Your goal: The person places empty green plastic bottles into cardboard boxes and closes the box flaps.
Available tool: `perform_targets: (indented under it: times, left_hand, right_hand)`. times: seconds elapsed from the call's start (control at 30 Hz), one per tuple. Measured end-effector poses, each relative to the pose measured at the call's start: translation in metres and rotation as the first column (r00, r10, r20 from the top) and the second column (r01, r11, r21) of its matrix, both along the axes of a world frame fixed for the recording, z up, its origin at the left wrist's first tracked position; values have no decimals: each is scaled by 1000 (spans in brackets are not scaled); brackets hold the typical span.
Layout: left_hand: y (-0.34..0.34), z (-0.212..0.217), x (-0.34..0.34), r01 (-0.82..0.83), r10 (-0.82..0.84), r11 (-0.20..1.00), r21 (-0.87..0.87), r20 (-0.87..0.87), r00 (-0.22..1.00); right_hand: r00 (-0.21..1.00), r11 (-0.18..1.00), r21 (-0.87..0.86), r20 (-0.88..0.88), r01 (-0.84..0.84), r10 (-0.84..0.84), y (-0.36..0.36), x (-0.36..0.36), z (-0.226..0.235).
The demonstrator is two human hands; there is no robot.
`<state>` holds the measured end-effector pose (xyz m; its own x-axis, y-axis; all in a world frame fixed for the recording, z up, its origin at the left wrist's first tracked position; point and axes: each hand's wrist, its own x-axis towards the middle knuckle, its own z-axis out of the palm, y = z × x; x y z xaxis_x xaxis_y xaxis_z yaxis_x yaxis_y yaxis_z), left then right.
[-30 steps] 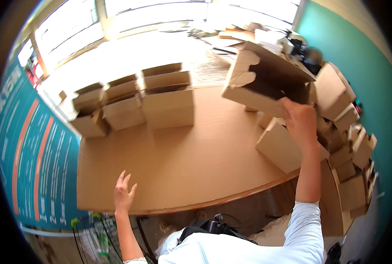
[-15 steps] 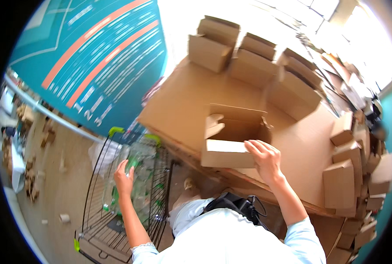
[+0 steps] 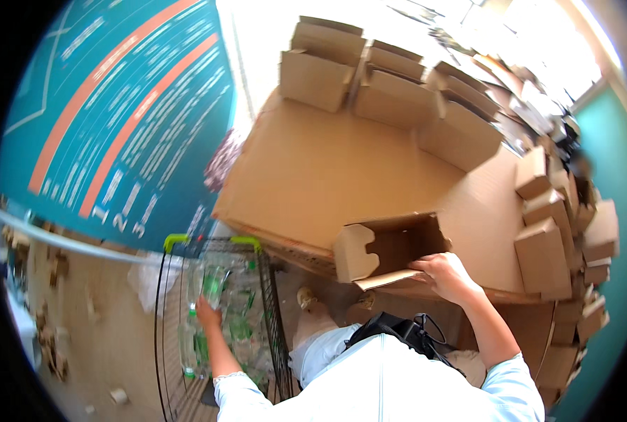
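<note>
My right hand [image 3: 445,276] grips the near flap of an open cardboard box [image 3: 355,254]. The box is tilted toward me at the near edge of a cardboard-topped surface [image 3: 313,169], and its dark inside looks empty. On the left, my left hand [image 3: 208,314] reaches into a wire shopping cart [image 3: 282,337] with lime-green corners. Its fingers are closed around a clear bottle [image 3: 215,285] with green on it; blur softens the grip. Several similar clear and green bottles [image 3: 239,329] lie in the cart around it.
Several open boxes [image 3: 317,74] stand in a row at the far edge of the surface. More cartons [image 3: 542,257] are piled along the right. A teal printed panel [image 3: 116,126] rises behind the cart. Cardboard scraps and a white plastic bag [image 3: 148,285] lie on the floor at left.
My left hand has gone lower into the cart and closed on a bottle. My right hand has brought the box nearer and tipped its opening toward me. The whole view has shifted.
</note>
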<state>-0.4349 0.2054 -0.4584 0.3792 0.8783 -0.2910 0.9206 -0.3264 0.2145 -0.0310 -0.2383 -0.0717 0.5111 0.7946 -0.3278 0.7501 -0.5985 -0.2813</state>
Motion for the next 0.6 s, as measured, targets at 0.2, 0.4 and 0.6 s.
perform_targets:
  times: [0.2,0.4,0.6]
  left_hand:
    - [41,-36,25,-262,241,959,-105,-182,953]
    - [-9,7,69,-251,224,964,-82,-252,941]
    - [3,-38,48,-350,402,850,-394,56,914]
  right_hand:
    - [992,988,126,77,92,-102,9,-14,-6]
    - [981,981,164,149,100,-124,17,-32,-14]
    - [989,986,141,110,84,-100,12,-25,-15]
